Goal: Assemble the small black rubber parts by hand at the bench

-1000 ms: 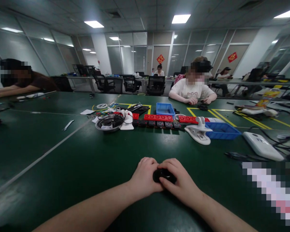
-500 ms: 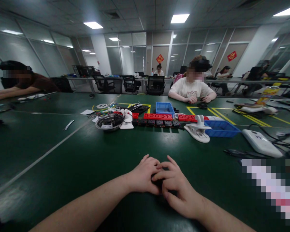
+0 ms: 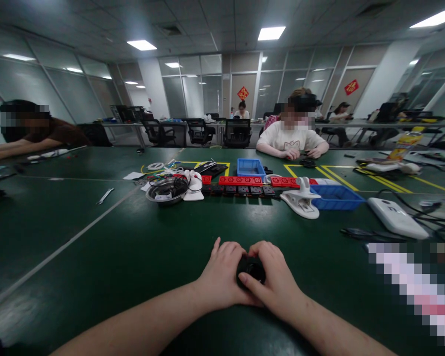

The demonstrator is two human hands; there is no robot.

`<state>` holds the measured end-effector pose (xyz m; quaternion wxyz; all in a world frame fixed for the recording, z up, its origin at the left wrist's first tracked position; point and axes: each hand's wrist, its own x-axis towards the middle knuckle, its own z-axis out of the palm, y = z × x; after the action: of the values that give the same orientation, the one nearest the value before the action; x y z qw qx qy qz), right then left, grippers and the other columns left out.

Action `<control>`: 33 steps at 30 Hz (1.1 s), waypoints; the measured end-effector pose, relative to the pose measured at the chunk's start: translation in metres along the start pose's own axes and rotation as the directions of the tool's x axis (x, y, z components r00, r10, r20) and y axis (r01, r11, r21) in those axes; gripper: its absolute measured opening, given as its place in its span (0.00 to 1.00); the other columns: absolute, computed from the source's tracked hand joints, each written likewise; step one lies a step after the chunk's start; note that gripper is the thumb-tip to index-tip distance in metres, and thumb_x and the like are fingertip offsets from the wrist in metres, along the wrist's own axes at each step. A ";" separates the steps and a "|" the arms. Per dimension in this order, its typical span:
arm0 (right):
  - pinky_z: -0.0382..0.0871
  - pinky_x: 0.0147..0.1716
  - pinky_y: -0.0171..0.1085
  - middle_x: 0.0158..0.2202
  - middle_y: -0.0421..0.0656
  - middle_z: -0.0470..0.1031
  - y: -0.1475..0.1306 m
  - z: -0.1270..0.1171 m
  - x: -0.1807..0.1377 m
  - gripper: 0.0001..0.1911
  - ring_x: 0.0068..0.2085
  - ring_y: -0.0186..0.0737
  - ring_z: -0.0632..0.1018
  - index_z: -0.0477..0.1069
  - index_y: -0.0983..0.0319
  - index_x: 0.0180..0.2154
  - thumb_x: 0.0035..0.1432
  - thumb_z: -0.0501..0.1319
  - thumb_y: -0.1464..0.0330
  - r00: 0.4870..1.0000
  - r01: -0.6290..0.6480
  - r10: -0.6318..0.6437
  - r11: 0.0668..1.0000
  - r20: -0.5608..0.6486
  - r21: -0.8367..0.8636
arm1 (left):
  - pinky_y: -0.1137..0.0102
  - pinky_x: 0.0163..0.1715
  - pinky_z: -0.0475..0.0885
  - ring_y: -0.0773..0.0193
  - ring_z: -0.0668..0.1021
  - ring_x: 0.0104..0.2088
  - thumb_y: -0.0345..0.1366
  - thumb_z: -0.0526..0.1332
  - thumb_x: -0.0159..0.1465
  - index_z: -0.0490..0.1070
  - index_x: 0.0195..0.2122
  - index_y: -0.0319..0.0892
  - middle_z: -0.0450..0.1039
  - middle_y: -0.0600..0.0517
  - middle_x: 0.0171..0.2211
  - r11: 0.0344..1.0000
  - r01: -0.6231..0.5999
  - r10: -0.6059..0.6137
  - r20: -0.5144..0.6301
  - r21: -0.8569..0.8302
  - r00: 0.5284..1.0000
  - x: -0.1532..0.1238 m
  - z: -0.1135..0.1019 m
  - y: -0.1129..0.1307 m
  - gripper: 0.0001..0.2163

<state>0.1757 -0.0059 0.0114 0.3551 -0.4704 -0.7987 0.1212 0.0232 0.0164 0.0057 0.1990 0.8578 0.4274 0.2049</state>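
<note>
A small round black object (image 3: 250,269) sits between my two hands on the green table (image 3: 133,247), near its front edge. My left hand (image 3: 221,277) cups its left side with the fingers curled round it. From the right, my right hand (image 3: 276,284) wraps over it, the thumb pressed against its lower edge. Most of the object is hidden by my fingers, so I cannot name it.
Farther back lie a metal bowl of cables (image 3: 166,190), red and black power strips (image 3: 241,184), two blue bins (image 3: 335,197), a white clamp-like device (image 3: 300,200) and a white box with cables (image 3: 396,217). A person in a white shirt (image 3: 291,141) sits opposite; another leans at far left (image 3: 29,133).
Half a second ago my fingers were spread over the black object and hid it. Now both hands are curled round it and its top shows again.
</note>
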 end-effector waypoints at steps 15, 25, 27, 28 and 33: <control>0.59 0.41 0.45 0.33 0.41 0.70 -0.005 -0.006 0.001 0.09 0.38 0.42 0.67 0.68 0.60 0.31 0.48 0.53 0.75 0.967 0.233 -0.246 0.957 0.059 0.170 | 0.60 0.53 0.55 0.58 0.68 0.42 0.37 0.68 0.44 0.66 0.37 0.44 0.65 0.53 0.39 0.985 -0.149 0.160 0.137 -0.088 0.978 0.006 0.000 -0.017 0.19; 0.49 0.53 0.47 0.25 0.36 0.71 -0.016 -0.013 -0.002 0.11 0.40 0.39 0.69 0.66 0.59 0.26 0.43 0.49 0.77 0.923 0.347 -0.372 0.916 0.101 0.202 | 0.55 0.56 0.50 0.56 0.68 0.46 0.41 0.69 0.43 0.64 0.43 0.44 0.65 0.51 0.42 0.973 -0.217 0.228 0.189 -0.077 0.955 0.008 -0.004 -0.020 0.25; 0.48 0.54 0.48 0.30 0.38 0.72 -0.016 -0.013 -0.002 0.12 0.42 0.40 0.69 0.68 0.58 0.32 0.46 0.50 0.76 0.925 0.356 -0.373 0.919 0.076 0.171 | 0.53 0.56 0.49 0.55 0.67 0.46 0.43 0.68 0.44 0.63 0.45 0.45 0.65 0.50 0.43 0.972 -0.226 0.233 0.189 -0.059 0.954 0.006 -0.003 -0.019 0.27; 0.48 0.54 0.48 0.33 0.39 0.73 -0.015 -0.013 -0.002 0.12 0.43 0.41 0.69 0.67 0.58 0.35 0.48 0.51 0.75 0.929 0.353 -0.365 0.924 0.059 0.148 | 0.53 0.56 0.49 0.54 0.67 0.47 0.44 0.68 0.44 0.62 0.46 0.45 0.65 0.50 0.44 0.973 -0.224 0.229 0.184 -0.053 0.956 0.006 -0.002 -0.018 0.28; 0.62 0.40 0.45 0.34 0.45 0.69 -0.006 -0.007 -0.002 0.12 0.37 0.44 0.69 0.64 0.63 0.37 0.55 0.54 0.61 0.979 0.196 -0.194 0.980 -0.058 0.042 | 0.48 0.57 0.44 0.54 0.67 0.46 0.49 0.66 0.44 0.61 0.44 0.43 0.65 0.50 0.42 0.997 -0.066 0.069 0.071 -0.043 0.995 0.001 0.001 -0.008 0.29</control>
<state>0.1768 -0.0119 0.0191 0.3976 -0.3844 -0.8280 0.0921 0.0192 0.0209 0.0010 0.2248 0.8743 0.3863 0.1890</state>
